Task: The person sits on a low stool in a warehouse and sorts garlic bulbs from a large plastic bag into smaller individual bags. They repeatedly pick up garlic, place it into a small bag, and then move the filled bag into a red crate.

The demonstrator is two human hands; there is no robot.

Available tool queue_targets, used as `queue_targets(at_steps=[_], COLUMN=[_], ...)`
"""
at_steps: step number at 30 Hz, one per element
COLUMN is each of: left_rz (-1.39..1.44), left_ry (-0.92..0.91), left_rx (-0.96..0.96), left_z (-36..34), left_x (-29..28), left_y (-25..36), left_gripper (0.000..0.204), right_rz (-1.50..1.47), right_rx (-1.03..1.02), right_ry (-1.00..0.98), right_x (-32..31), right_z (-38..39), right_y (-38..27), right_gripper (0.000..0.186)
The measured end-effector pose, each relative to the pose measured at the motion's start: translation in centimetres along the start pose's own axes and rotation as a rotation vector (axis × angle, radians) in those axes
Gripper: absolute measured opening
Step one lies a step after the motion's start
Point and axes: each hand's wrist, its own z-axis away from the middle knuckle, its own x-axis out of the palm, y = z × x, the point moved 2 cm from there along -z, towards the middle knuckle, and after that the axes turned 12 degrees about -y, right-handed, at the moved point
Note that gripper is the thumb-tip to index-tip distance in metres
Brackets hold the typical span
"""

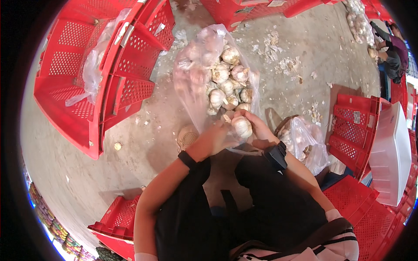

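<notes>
A whitish garlic bulb (pixel 241 127) is held over the near edge of a clear plastic bag, between my hands. My right hand (pixel 260 132) is closed round its right side, the fingers curled behind it. Close on the bulb's left is my left hand (pixel 214 138), its fingers smeared and partly hidden, so their grip is unclear. The bag (pixel 190 82) lies open on the floor before me, with several more garlic bulbs (pixel 220 74) heaped in it.
A second plastic bag (pixel 311 150) with garlic stands beside my right forearm. Red perforated crates (pixel 126 82) stand at left, with others around. A white box (pixel 389 152) is at right. Peel scraps (pixel 289 66) litter the concrete floor. Another person (pixel 394 54) sits far right.
</notes>
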Motion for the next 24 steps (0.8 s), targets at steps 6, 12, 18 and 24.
queue_targets(at_steps=[6,12,18,24], left_rz=[0.071,0.01,0.036,0.336], left_ry=[-0.039,-0.057,-0.034,0.245], left_rx=[-0.056,-0.099,-0.104,-0.144], left_z=[0.0,-0.1,0.1,-0.8], left_x=[0.0,0.0,-0.1,-2.9], left_y=[0.1,0.4,0.5,3.1], left_gripper=[0.043,0.045,0.054,0.074], right_rz=[0.06,0.203,-0.045,0.088], right_rx=[-0.106,-0.076,-0.101,-0.229], right_ry=[-0.099,0.04,-0.027,-0.09], right_x=[-0.8,-0.8,0.8,1.4], right_z=[-0.2,-0.1,-0.4,-0.5], right_y=[0.3,0.2,0.2,-1.0], right_gripper=[0.019,0.019,0.025,0.03])
